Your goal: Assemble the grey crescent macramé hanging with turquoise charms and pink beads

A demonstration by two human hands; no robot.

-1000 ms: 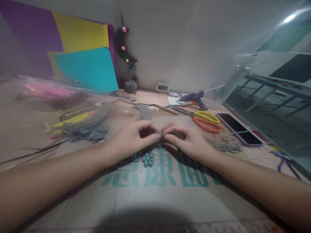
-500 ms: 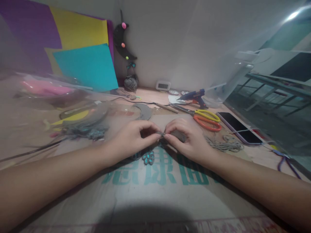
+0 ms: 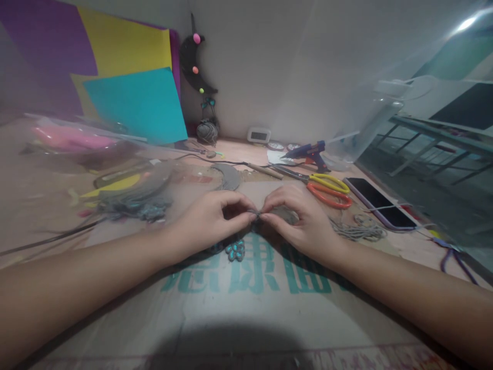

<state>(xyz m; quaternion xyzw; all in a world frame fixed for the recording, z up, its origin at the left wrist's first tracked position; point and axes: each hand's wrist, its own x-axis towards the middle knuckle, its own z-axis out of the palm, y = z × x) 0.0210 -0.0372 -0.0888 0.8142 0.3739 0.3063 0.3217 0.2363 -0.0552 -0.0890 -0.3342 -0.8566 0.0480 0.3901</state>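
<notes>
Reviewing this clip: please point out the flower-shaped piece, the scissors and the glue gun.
Flower-shaped piece (image 3: 235, 251): head view, near the middle of its turquoise-and-gray face.
Scissors (image 3: 304, 178): head view, base of the blades, beside the handles.
Glue gun (image 3: 311, 150): head view, its blue body.

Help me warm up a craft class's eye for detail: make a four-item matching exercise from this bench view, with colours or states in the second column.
Things
1. Left hand
2. Scissors
3. Flower-shaped piece
4. Phone

Colours or states
A. One yellow handle loop, one orange
B. Turquoise petals edged in grey
C. Screen dark and facing up
D. Thumb and fingers pinching a small grey piece

Right pairs: 1-D, 2-A, 3-B, 4-C
</notes>
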